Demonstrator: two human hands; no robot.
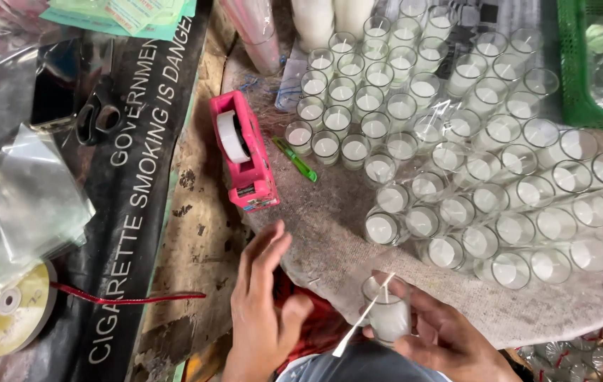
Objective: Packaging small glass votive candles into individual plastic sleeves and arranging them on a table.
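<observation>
Fingers of the right hand (pixel 450 343) wrap a small glass candle (pixel 388 311) low in the frame, gripping it upright at the near edge of the cloth-covered table (pixel 330 233). A thin white wick stick (pixel 361 318) crosses its mouth, slanting from upper right down to lower left — toward the left hand (pixel 266 304), which hangs empty just beside it, fingers loosely spread and pointing up the table. So the stick's free end lies nearer the left hand than anything else. Beyond, rows of filled glasses (pixel 457 148) crowd the cloth; a pink tape dispenser (pixel 243 150) and a green cutter (pixel 296 159) lie well apart from both hands. Whether the stick sits in the wax or only across the rim is hard to make out, and both wrists are cut off below.
</observation>
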